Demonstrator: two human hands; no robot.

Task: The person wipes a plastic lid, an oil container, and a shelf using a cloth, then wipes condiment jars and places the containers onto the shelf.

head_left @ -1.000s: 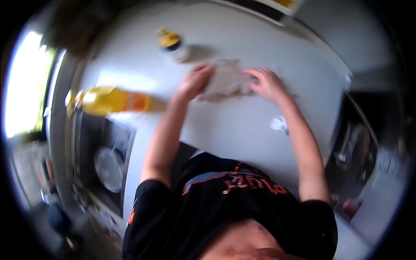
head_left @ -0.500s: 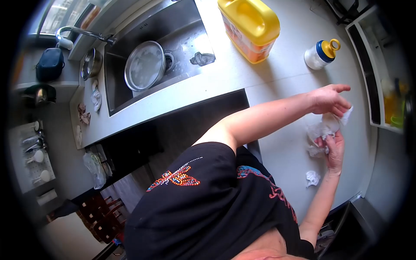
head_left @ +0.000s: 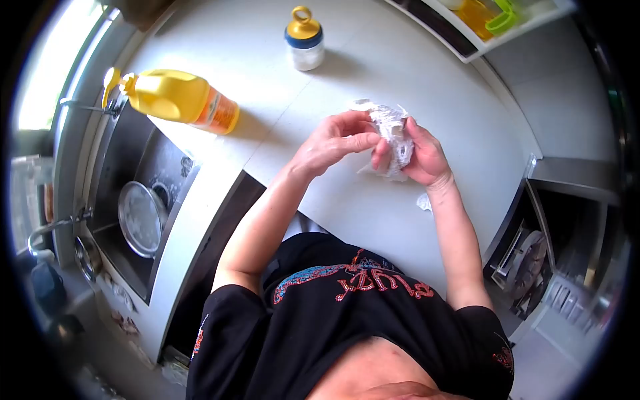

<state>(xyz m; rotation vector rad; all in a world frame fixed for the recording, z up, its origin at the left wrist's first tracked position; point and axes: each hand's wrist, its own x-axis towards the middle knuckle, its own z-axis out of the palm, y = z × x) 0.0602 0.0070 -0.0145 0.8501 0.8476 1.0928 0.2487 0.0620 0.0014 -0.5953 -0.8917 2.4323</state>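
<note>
A bunch of crumpled white tissue paper point(head_left: 395, 137) is held between my two hands above the white counter point(head_left: 333, 193). My left hand point(head_left: 337, 143) pinches its left side, with the thumb and curled fingers at its edge. My right hand point(head_left: 427, 155) grips its right side, fingers partly hidden behind the paper. Whether anything is wrapped inside cannot be seen. A small crumpled tissue piece point(head_left: 424, 201) lies on the counter by my right wrist. Beyond my hands stands a small clear bottle point(head_left: 305, 50) with a blue and yellow ringed lid.
A yellow jug point(head_left: 177, 100) with an orange label stands on the counter to the left. Past it, the steel sink point(head_left: 120, 257) holds a round metal pan point(head_left: 142, 219). A white shelf point(head_left: 497, 40) borders the far right, and a dark open cabinet point(head_left: 527, 257) sits at right.
My view has swung to the right, so the sink and jug now appear farther left. My left hand, earlier spread above the paper, has closed on it. The paper looks more bunched together.
</note>
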